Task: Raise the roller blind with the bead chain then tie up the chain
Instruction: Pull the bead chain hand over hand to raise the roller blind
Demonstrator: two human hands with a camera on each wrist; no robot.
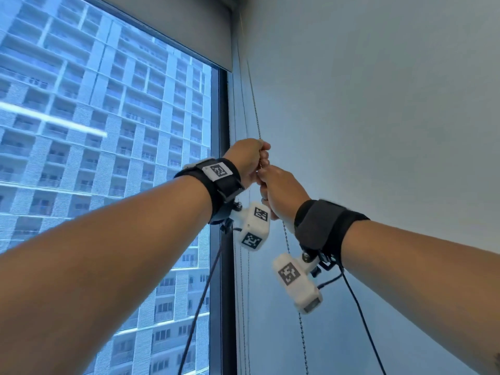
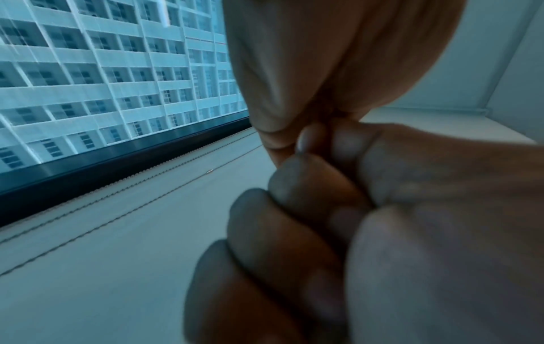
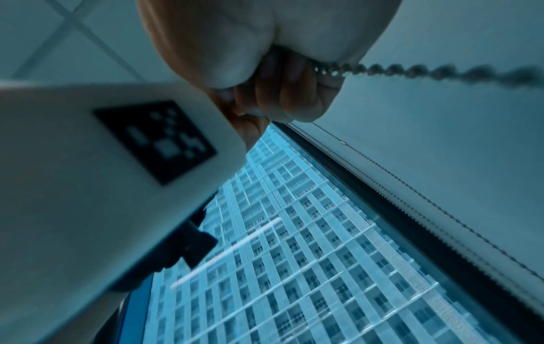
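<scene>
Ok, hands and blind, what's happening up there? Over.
Left hand above right hand, both with a grip on the bead chain. Blind rolled near the top, window mostly uncovered. Chain not tied. Nothing in the way.

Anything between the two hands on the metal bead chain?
Head view: no. The left hand grips the metal bead chain directly above the right hand, and they touch. The left wrist view shows the fingers crowded together, chain hidden.

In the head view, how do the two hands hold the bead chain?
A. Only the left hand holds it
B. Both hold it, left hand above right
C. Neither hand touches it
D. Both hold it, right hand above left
B: the left hand grips the bead chain just above the right hand, both fists closed round it.
</scene>
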